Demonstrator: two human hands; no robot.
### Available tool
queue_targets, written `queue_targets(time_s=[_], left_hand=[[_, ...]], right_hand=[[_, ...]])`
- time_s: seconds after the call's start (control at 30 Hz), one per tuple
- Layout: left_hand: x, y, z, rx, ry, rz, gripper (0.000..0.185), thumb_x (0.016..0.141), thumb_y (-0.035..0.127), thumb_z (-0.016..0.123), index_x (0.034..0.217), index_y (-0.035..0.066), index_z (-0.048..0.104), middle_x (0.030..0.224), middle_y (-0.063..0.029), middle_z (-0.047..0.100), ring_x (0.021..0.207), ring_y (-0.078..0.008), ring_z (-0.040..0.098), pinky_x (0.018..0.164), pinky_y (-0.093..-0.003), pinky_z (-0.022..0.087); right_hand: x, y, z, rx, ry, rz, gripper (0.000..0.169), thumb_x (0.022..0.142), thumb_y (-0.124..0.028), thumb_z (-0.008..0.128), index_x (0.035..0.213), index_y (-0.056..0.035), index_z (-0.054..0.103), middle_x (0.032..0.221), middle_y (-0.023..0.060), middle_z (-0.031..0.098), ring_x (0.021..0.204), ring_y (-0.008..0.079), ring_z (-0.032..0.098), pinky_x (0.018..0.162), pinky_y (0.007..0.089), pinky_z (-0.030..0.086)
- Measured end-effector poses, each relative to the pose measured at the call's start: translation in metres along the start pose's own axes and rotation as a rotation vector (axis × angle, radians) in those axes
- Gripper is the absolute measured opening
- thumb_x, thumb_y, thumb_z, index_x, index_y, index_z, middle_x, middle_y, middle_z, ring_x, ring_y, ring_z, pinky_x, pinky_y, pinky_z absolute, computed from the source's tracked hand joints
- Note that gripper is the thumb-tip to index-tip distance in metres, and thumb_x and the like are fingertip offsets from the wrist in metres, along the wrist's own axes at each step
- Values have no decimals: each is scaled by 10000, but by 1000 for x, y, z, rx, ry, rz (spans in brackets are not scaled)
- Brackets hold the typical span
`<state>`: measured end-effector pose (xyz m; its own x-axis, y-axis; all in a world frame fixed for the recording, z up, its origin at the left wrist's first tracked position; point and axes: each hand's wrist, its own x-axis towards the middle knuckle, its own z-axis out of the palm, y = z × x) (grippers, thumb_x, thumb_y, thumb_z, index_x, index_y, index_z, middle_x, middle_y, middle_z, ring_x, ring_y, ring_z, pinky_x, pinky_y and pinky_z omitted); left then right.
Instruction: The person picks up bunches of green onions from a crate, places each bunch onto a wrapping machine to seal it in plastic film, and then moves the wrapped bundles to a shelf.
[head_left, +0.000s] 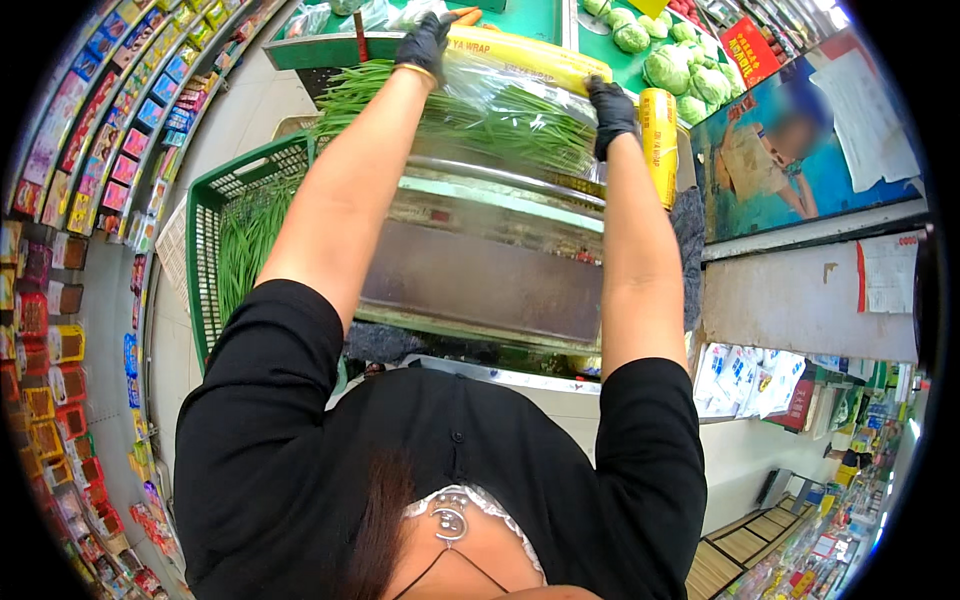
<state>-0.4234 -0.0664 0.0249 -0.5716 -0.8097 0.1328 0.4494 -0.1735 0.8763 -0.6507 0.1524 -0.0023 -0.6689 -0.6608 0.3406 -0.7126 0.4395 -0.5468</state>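
Note:
Both my hands wear black gloves. A yellow roll of cling film (525, 54) spans between them, and clear film (487, 86) hangs from it over a heap of long green leaves, likely garlic chives (517, 131). My left hand (424, 49) grips the roll's left end. At its right end, my right hand (611, 112) has its fingers closed on the roll. Nearer my body is a film-wrapping machine (487, 277) with a brown flat plate and a metal bar. A second yellow film roll (660, 146) lies just right of my right hand.
A green plastic basket (201, 247) with more chives (255, 240) stands left of the machine. Cabbages (675, 67) and carrots (469, 15) fill the green display beyond. Packaged-goods shelves (112, 127) line the left side; a picture panel (772, 150) stands at right.

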Motion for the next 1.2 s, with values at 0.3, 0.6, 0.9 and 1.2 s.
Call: queue_targets(time_s=[0.3, 0.6, 0.9, 1.2], left_hand=[[-37, -34, 3, 1700, -755, 466, 475, 821, 425, 445, 1127, 62, 437, 1110, -157, 515, 1040, -297, 489, 878, -363, 368], [-56, 22, -10, 1623, -1024, -188, 1060, 586, 561, 677, 1364, 155, 84, 1367, -175, 205, 1247, -319, 237, 1009, -389, 253], [-129, 66, 7, 1866, -993, 132, 700, 585, 342, 686, 1172, 90, 400, 1001, -196, 555, 856, -341, 563, 751, -385, 459], [-372, 86, -61, 1642, -955, 115, 501, 602, 308, 679, 985, 58, 475, 855, -146, 561, 768, -291, 580, 647, -383, 471]], right_hand=[[-64, -38, 9, 517, -411, 339, 480, 781, -457, 520, 1074, -81, 574, 1144, 131, 530, 1067, 276, 482, 905, 321, 346], [-104, -94, -49, -312, -573, -256, 848, 556, -339, 745, 1271, -94, 360, 1260, 164, 404, 1160, 299, 389, 954, 325, 333], [-121, -79, -61, -238, -617, -291, 562, 582, -269, 679, 1089, -86, 521, 1014, 187, 562, 951, 318, 532, 822, 371, 425], [-382, -135, -93, -160, -658, -125, 601, 621, -186, 633, 1175, -89, 419, 968, 208, 553, 862, 358, 549, 734, 404, 453]])
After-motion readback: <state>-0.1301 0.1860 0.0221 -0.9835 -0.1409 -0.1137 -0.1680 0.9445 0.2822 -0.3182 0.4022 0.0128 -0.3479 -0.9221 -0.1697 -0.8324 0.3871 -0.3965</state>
